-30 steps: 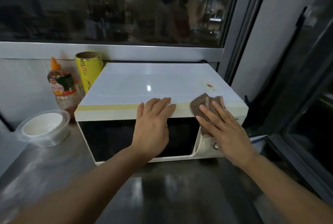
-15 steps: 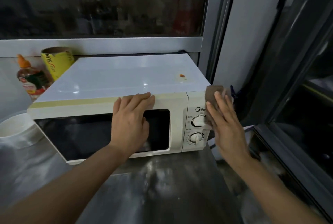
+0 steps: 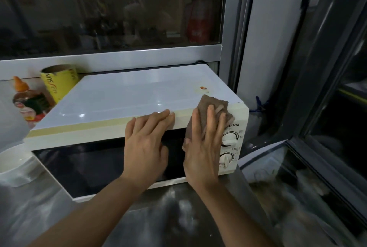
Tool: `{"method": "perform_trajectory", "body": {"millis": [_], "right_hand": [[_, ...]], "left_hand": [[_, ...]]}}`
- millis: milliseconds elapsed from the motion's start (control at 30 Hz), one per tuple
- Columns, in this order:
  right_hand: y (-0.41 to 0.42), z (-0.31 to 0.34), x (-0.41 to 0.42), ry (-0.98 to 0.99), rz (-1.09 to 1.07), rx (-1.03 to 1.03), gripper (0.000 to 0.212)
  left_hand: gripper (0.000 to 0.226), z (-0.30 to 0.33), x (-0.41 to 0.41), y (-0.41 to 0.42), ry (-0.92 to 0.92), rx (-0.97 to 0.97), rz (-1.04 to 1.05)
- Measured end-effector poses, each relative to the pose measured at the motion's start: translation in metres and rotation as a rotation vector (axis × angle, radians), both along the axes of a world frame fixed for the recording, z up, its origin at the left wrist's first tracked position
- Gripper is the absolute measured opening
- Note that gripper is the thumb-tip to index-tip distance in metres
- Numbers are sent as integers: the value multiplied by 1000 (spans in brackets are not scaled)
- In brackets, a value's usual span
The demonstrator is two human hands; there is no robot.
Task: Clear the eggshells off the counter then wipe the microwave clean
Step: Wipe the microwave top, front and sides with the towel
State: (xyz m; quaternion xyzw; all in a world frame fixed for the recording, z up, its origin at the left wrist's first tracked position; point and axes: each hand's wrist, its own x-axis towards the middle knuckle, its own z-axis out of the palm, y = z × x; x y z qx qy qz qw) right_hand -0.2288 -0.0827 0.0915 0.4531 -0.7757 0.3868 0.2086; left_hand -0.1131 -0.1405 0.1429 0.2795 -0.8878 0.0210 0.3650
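Head view: "Midea" microwave (image 3: pixel 123 95), "SUN" roll (image 3: pixel 57 83)

Dark window (image 3: pixel 111 12) (reflections) above steel counter (image 3: pixel 162 219).

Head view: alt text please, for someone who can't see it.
Right hand presses a brown cloth flat against the white microwave's top front edge, beside its dials, while the left hand braces the door's upper edge.

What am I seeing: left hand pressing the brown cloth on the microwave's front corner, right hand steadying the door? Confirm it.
Not quite: the hands are swapped. The head view shows the right hand pressing the brown cloth on the microwave, the left hand steadying the door.
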Motion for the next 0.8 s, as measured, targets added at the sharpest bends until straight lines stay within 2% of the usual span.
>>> {"method": "perform_trajectory", "body": {"millis": [267,400,600,700,800], "right_hand": [[-12,-44,13,-30,-157,-156,76],[-11,-66,23,-69,-213,-134,81],[1,-63,38,-165,-131,-89,89],[9,-45,31,-109,-99,-111,85],[-3,-19,18,-24,-160,-182,75]], "left_hand": [[71,-3,0,-14,21,-66,-66],[72,-4,0,-16,17,-86,-70],[72,-8,2,-16,-16,-91,-54],[75,-7,2,-15,-25,-90,-54],[78,-6,3,-15,-41,-93,-61]]}}
